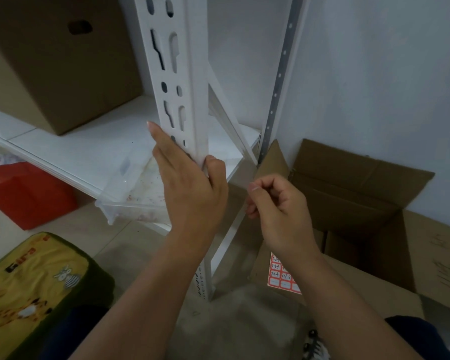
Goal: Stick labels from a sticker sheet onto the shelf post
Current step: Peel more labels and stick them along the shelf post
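The white slotted shelf post (192, 81) rises through the middle of the view. My left hand (190, 185) lies flat against its lower part, fingers on the slotted face and thumb pressing the front edge. Any label under that hand is hidden. My right hand (276, 203) hovers just right of the post, fingers curled in, and nothing shows between them. The sticker sheet (281, 275), red-bordered labels with handwritten numbers, lies on a cardboard flap below my right wrist, partly covered by my forearm.
A closed cardboard box (52, 63) sits on the white shelf (94, 141). An open cardboard box (361, 209) stands at the right by the wall. A clear plastic bin (133, 196), a red bag (26, 193) and a yellow cushion (34, 287) are at the left.
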A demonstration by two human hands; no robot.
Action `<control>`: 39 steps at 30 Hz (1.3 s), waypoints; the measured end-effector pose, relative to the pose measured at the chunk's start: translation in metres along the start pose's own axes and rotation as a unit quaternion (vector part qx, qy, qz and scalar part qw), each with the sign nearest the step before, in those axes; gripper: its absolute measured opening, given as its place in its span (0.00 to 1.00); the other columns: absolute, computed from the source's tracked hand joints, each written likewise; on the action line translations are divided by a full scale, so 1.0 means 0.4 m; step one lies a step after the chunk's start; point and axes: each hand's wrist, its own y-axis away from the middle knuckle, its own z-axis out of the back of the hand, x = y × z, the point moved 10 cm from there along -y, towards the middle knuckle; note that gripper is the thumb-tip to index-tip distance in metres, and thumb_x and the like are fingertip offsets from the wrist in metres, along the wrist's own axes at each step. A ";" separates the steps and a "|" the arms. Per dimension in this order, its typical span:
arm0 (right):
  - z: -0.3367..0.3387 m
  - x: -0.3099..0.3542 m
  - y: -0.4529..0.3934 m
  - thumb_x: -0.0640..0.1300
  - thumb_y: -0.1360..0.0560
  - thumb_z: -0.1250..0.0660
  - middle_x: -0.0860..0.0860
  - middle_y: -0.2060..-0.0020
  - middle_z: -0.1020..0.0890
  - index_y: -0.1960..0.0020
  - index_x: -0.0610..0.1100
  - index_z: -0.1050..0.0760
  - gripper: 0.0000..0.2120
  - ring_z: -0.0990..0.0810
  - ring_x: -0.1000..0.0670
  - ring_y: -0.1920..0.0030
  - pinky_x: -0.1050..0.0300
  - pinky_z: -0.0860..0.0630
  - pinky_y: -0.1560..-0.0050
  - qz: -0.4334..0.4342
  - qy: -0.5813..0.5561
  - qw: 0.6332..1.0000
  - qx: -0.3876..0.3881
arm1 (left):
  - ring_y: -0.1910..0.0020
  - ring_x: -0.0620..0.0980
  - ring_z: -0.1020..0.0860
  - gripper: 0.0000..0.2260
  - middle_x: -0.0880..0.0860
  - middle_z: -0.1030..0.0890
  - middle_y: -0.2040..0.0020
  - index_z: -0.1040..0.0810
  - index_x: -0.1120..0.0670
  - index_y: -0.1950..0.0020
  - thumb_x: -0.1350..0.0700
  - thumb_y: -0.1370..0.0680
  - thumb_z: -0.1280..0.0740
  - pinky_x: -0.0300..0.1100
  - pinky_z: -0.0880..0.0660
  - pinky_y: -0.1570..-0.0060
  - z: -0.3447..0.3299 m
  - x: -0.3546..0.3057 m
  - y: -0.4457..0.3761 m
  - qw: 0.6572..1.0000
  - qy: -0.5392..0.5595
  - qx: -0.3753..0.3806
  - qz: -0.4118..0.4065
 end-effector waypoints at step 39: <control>-0.039 -0.025 -0.010 0.41 0.21 0.37 0.46 0.66 0.21 0.59 0.49 0.25 0.09 0.22 0.45 0.63 0.52 0.23 0.62 -0.009 0.000 1.000 0.025 | 0.54 0.50 0.29 0.34 0.59 0.35 0.32 0.60 0.63 0.21 0.56 0.22 0.45 0.37 0.28 0.64 -0.004 0.008 -0.003 0.999 -0.022 0.023 -0.028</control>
